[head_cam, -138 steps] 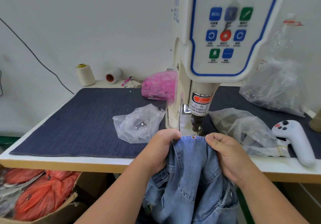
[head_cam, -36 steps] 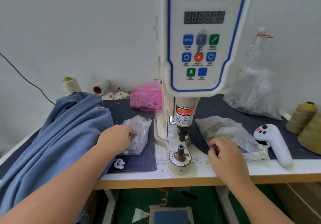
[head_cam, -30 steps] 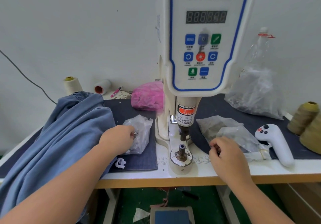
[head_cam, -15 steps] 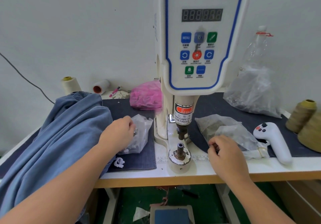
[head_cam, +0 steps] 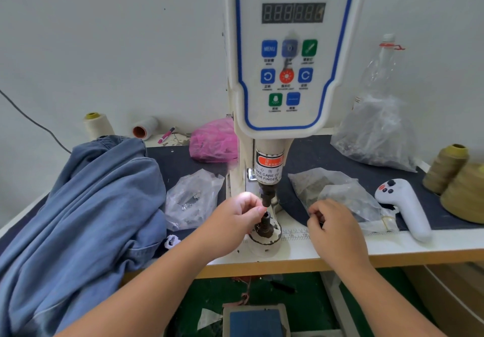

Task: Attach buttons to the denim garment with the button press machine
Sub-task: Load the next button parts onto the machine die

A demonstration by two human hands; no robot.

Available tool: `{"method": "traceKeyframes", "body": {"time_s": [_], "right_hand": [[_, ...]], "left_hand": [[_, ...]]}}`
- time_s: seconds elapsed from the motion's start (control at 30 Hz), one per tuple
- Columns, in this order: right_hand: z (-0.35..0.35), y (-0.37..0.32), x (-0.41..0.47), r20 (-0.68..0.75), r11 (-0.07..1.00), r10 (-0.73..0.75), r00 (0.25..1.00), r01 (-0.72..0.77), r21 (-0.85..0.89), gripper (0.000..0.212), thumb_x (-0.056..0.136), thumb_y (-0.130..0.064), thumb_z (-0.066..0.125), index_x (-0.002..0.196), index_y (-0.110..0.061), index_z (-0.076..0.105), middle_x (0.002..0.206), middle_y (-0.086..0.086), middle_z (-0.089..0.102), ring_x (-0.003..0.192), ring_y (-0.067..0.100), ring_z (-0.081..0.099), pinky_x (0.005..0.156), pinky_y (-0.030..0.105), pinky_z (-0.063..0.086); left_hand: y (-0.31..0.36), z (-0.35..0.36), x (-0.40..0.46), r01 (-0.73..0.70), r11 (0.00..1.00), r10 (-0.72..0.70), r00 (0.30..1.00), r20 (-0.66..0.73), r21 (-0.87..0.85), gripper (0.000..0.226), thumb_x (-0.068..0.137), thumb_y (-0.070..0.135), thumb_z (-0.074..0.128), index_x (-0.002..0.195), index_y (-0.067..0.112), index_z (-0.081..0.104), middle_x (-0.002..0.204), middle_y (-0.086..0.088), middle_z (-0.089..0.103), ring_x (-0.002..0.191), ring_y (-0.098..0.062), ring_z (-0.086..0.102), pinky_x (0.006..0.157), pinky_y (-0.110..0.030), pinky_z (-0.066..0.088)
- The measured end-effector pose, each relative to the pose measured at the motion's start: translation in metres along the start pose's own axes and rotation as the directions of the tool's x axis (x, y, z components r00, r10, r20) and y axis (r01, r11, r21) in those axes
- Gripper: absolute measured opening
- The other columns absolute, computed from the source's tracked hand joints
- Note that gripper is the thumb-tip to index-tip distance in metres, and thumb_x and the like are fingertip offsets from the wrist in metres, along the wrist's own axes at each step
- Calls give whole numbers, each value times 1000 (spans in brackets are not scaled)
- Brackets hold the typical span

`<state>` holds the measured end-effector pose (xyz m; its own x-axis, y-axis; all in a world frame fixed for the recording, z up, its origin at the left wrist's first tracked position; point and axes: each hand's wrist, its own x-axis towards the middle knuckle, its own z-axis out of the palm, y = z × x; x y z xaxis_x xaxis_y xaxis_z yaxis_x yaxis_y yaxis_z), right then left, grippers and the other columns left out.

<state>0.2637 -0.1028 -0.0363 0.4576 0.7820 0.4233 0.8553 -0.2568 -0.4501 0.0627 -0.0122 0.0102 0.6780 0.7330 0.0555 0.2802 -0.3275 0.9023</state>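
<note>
Head view: thread cones point(head_cam: 457, 179) beside controller point(head_cam: 404, 205)

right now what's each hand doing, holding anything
Left hand: fingertips pinched together at the machine's lower die, probably on a small part; the part itself is hidden.
Right hand: fingers curled at the clear bag; contents not visible.

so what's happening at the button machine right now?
A person is loading the servo button machine. The left hand has its fingertips pinched together at the gap between the upper punch and the lower die, apparently seating a small part that cannot be made out. The right hand is curled at the edge of a clear plastic bag. The denim garment lies piled on the table's left, not under the press.
</note>
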Motion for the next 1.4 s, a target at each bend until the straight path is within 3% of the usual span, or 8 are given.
{"method": "traceKeyframes", "body": {"time_s": [0.1, 0.53, 0.9, 1.0, 1.2, 1.33, 1.4], "right_hand": [[0, 0, 0, -1, 1000, 2, 1000, -2, -5, 8, 88, -13, 61, 87, -21, 64, 82, -9, 58, 79, 6, 50, 60, 9, 30], [0, -1, 0, -8, 1000, -3, 1000, 3, 5, 10, 87, -11, 61, 84, -20, 63, 78, -10, 55, 77, 6, 49, 59, 11, 30], [-1, -1, 0, -6, 1000, 8, 1000, -8, 6, 10, 88, -13, 61, 84, -22, 63, 80, -11, 56, 76, 1, 47, 59, 10, 29], [0, -1, 0, -9, 1000, 6, 1000, -6, 3, 10, 88, -12, 61, 85, -22, 63, 80, -10, 56, 76, 3, 48, 59, 10, 29], [0, -1, 0, -15, 1000, 2, 1000, -2, 5, 10, 88, -13, 61, 86, -21, 64, 82, -10, 58, 78, 5, 50, 60, 9, 30], [-1, -1, -1, -20, 1000, -4, 1000, 4, 13, 10, 88, -12, 60, 85, -21, 64, 81, -10, 57, 78, 5, 50, 59, 10, 30], [-1, -1, -1, -31, 1000, -9, 999, 10, 22, 10, 88, -10, 61, 85, -20, 64, 80, -9, 57, 78, 7, 51, 59, 11, 32]], "left_hand": [[2, -2, -3, -47, 998, 48, 998, -27, 42, 33, 99, 27, 54, 71, 43, 58, 62, 19, 56, 57, 4, 48, 59, -12, 45], [6, 0, -4, -114, 992, 117, 992, -43, 62, 37, 96, 26, 61, 67, 49, 57, 61, 21, 55, 57, 5, 49, 57, -8, 43], [0, 3, -3, -56, 998, 53, 996, -70, -33, 27, 94, 27, 65, 73, 44, 64, 64, 12, 53, 63, -7, 51, 66, -24, 49], [0, 2, -1, -15, 996, 8, 997, -75, -93, 24, 91, 24, 68, 72, 39, 67, 70, 1, 54, 69, -14, 52, 72, -31, 50], [3, -4, 0, -53, 998, 55, 996, -76, 19, 21, 90, 24, 71, 72, 34, 69, 55, 12, 48, 51, -4, 41, 54, -14, 41], [-1, -8, 0, -34, 998, 31, 998, -61, -47, 14, 90, 19, 70, 81, 30, 74, 72, -12, 62, 65, -10, 54, 65, -17, 49], [-7, -12, 0, -24, 998, 20, 997, -76, -53, 17, 90, 18, 70, 84, 32, 75, 68, -4, 58, 65, -9, 52, 65, -15, 48]]}}
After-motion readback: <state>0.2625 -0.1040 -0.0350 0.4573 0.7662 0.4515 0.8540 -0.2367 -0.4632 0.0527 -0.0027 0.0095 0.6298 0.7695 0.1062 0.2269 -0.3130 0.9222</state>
